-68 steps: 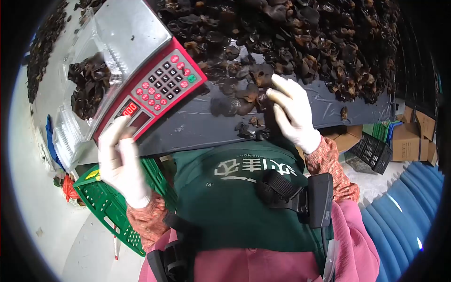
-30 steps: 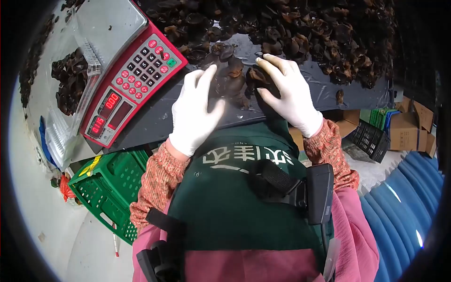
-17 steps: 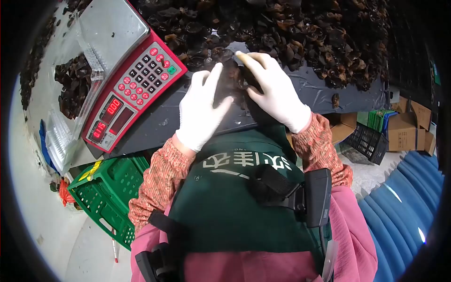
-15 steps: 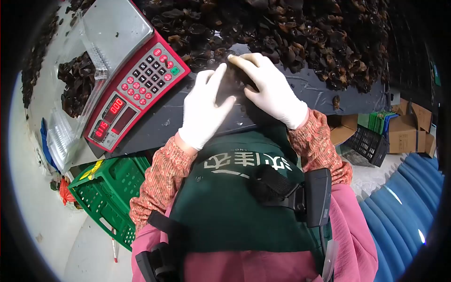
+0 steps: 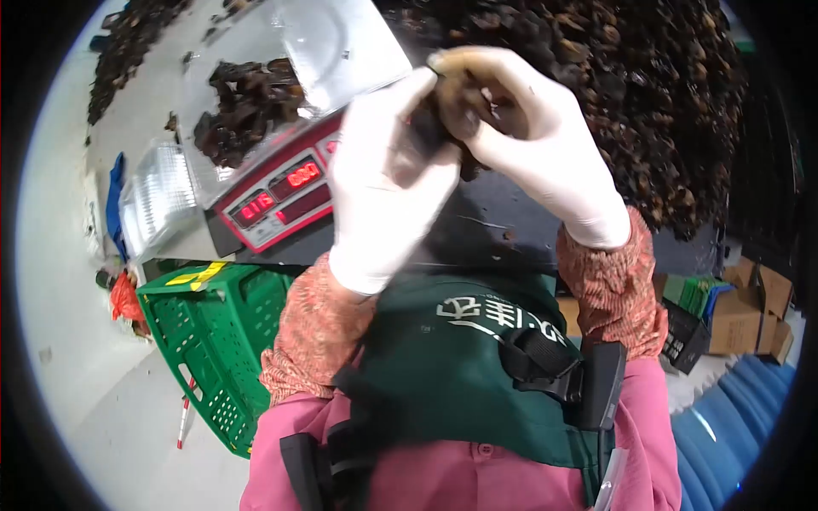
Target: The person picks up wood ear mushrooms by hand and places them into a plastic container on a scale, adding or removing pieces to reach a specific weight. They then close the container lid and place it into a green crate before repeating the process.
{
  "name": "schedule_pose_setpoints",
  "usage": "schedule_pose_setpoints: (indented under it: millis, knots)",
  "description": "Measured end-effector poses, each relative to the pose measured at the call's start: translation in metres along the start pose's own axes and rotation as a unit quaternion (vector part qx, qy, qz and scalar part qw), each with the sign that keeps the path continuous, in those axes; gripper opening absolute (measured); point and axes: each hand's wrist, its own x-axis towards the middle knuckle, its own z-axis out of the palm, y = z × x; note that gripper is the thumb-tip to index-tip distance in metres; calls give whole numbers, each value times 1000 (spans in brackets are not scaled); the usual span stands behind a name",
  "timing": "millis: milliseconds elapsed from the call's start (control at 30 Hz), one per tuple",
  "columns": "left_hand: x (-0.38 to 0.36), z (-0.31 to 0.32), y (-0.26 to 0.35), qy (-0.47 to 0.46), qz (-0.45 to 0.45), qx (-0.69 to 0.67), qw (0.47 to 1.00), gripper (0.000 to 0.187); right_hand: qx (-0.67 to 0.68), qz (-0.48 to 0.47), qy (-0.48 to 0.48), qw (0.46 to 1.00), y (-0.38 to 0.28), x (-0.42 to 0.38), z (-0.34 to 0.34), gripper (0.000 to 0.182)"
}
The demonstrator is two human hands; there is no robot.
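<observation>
A clump of dark brown wood ear mushrooms (image 5: pixel 464 106) is held up between my two white-gloved hands, above the near edge of the pile. My left hand (image 5: pixel 379 179) curls round the clump's left side, blurred by motion, with part of the mushrooms hidden behind its fingers. On the other side, my right hand (image 5: pixel 541 128) grips the clump between thumb and fingers. The big heap of wood ear mushrooms (image 5: pixel 648 102) spreads over the dark table (image 5: pixel 511 209) beyond. Left of my hands stands a red scale (image 5: pixel 281 192) with lit digits, partly covered by my left hand.
A clear plastic container with mushrooms (image 5: pixel 247 111) sits beside the metal scale plate (image 5: pixel 366 43). Nested clear trays (image 5: pixel 158 196) lie at the left. Below are a green crate (image 5: pixel 213 341) and, at the right, cardboard boxes (image 5: pixel 741 319) and blue sheeting (image 5: pixel 733 426).
My hands have come up off the table's near edge and now hold a clump of mushrooms between them. The view has turned left, so the scale and crate appear farther right.
</observation>
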Motion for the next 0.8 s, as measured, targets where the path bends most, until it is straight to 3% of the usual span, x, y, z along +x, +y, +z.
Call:
schedule_pose_setpoints:
  millis: [100, 200, 267, 367, 467, 567, 600, 667, 800]
  knots:
    - [31, -55, 28, 50, 65, 71, 994, 56, -24, -169, -7, 985, -20, 61, 43, 39]
    - [41, -105, 33, 91, 48, 39, 994, 54, -69, -304, 34, 950, -19, 110, 100, 33]
    - [44, -146, 20, 84, 44, 242, 966, 61, -147, -303, -23, 941, -15, 124, 116, 30]
    - [35, -168, 20, 39, -59, 346, 935, 67, -297, -232, -130, 917, -8, 128, 114, 35]
    - [31, -177, 25, 62, -19, 327, 943, 64, -188, -269, -58, 943, -5, 120, 91, 42]
    - [26, -188, 36, 104, -101, 281, 949, 58, -45, -121, -90, 988, -3, 114, 54, 45]
    - [24, -193, 35, 116, -77, 286, 948, 56, -18, -107, -66, 992, 5, 108, 43, 44]
    - [15, -209, 25, 141, -33, 294, 945, 53, -56, -67, -27, 996, 8, 87, 21, 40]
    - [-2, -231, 20, 168, -88, 336, 923, 46, -29, 77, 0, 997, 13, 40, -6, 34]
